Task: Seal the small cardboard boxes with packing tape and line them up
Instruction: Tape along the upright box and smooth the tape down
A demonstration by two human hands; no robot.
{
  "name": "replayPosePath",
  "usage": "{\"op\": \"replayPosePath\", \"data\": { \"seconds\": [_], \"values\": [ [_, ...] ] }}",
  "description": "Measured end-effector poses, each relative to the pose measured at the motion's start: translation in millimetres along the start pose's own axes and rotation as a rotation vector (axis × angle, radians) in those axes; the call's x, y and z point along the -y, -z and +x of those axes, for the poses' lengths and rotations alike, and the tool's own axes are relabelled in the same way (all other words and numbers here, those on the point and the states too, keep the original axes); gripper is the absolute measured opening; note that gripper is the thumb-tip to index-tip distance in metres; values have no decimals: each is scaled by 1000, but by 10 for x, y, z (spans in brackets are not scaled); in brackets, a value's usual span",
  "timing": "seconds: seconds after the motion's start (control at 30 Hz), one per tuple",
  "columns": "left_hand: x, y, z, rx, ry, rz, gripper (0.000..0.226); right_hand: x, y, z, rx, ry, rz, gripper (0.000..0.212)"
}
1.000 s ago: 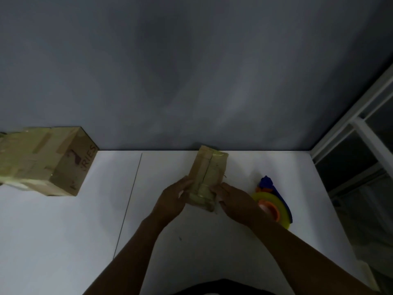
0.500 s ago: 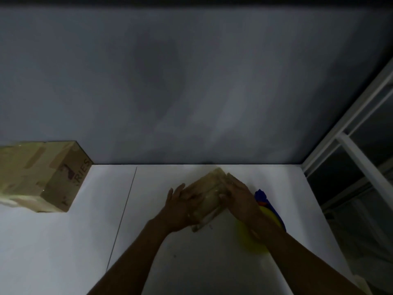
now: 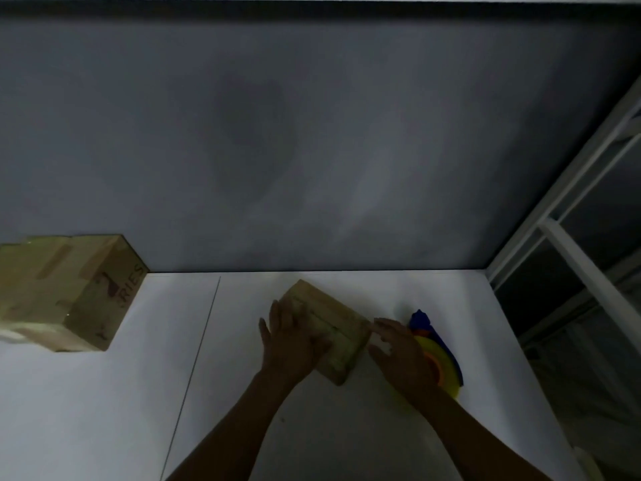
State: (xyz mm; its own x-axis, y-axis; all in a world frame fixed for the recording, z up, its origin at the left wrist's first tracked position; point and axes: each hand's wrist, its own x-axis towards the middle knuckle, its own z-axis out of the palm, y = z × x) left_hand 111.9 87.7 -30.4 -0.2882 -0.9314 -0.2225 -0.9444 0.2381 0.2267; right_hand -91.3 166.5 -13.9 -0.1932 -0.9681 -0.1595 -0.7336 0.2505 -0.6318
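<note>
A small taped cardboard box (image 3: 333,321) lies flat on the white table (image 3: 104,411), turned at an angle. My left hand (image 3: 291,345) rests flat on the box's left part, fingers spread. My right hand (image 3: 399,348) hovers just off the box's right end with fingers apart, touching it at most with the fingertips. Behind my right hand lies a tape dispenser (image 3: 440,359), yellow roll with orange core and blue handle, partly hidden by the hand.
A larger taped cardboard box (image 3: 69,293) with printed letters stands at the far left against the grey wall (image 3: 312,151). A white window frame (image 3: 572,258) borders the table's right edge. A thin seam (image 3: 194,359) runs across the tabletop.
The small box went from held upright in both hands to lying flat on the table. My right hand has come off it and my left hand now presses on top.
</note>
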Motion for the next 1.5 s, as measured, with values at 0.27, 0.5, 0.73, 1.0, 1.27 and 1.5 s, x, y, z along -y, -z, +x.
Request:
{"op": "replayPosePath", "data": {
  "seconds": [0.27,0.5,0.73,1.0,1.27,1.5],
  "values": [
    [-235,224,139,79,-242,118,61,-821,149,-103,-159,-501,-71,79],
    [-149,74,265,161,-441,-39,46,-982,87,-188,-112,-652,216,66],
    [-274,141,44,226,-401,212,93,-876,57,-222,-15,-597,240,43],
    [-104,198,75,134,-409,175,77,-666,254,-287,-59,-496,731,70],
    [-354,558,-44,-170,-106,-547,46,-134,681,-174,-46,-54,640,83],
    [-571,1096,-103,310,259,-1544,34,98,696,-177,-67,221,345,86]
  ]
}}
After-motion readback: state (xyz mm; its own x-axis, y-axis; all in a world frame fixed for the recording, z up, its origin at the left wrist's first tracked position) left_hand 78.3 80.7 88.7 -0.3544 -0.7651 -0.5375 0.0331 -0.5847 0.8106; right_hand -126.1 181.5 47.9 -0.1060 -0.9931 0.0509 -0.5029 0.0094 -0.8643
